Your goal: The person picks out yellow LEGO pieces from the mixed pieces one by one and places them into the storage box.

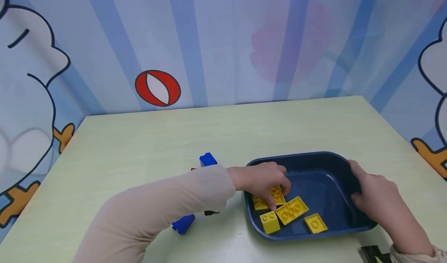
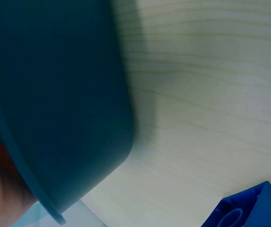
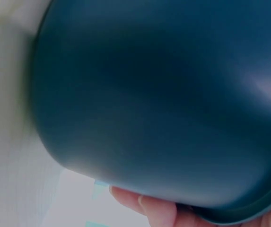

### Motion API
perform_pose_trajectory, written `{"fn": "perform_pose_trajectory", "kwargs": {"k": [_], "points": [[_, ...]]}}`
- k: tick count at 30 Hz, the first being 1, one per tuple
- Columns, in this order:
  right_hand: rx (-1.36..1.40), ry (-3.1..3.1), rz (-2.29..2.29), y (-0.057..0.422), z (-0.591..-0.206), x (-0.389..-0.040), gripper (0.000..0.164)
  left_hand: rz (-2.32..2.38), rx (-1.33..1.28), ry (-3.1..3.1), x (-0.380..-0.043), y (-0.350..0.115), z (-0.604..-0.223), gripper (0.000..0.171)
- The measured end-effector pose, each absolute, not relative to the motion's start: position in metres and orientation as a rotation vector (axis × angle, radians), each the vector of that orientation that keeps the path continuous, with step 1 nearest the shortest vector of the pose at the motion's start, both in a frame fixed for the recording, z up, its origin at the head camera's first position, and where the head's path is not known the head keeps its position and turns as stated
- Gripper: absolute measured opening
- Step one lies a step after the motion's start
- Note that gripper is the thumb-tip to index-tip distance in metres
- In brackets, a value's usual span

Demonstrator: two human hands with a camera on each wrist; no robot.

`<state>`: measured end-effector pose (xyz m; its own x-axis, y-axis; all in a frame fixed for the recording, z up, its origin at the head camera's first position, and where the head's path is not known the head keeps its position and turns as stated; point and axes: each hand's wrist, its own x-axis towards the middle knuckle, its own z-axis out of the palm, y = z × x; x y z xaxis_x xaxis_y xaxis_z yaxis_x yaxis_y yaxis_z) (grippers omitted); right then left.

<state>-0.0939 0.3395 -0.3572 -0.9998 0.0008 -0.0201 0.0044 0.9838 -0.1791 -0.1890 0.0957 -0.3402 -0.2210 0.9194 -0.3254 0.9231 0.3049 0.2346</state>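
Observation:
A dark blue tray (image 1: 331, 201) with rounded corners stands on the table, several yellow toy bricks inside. My left hand (image 1: 263, 179) reaches over its left rim, thumb and fingers pinching a yellow brick (image 1: 278, 195) in the left part. Beside the thumb lies an upturned yellow brick (image 1: 292, 210), hollow side showing. A small yellow brick (image 1: 270, 222) sits studs up near the front left corner; a square yellow one (image 1: 315, 223) lies upturned to its right. My right hand (image 1: 378, 195) grips the tray's right rim, thumb inside; its fingertips (image 3: 156, 210) show against the outer wall.
Left of the tray lie a blue brick (image 1: 208, 159) and a sloped blue piece (image 1: 183, 224). A bit of red (image 1: 193, 169) shows behind my left sleeve (image 1: 167, 205), which hides part of the table. A printed blue-striped wall (image 1: 216, 45) encloses the back and sides.

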Motion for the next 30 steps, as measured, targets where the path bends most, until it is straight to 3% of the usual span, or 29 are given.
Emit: {"fn": "perform_pose_trajectory", "kwargs": {"k": [30], "points": [[0.008,3.125,-0.297,0.3401,-0.3613,-0.0929,0.072,-0.027,1.673,2.179,-0.1872,0.0949,-0.3422,0.039]]}}
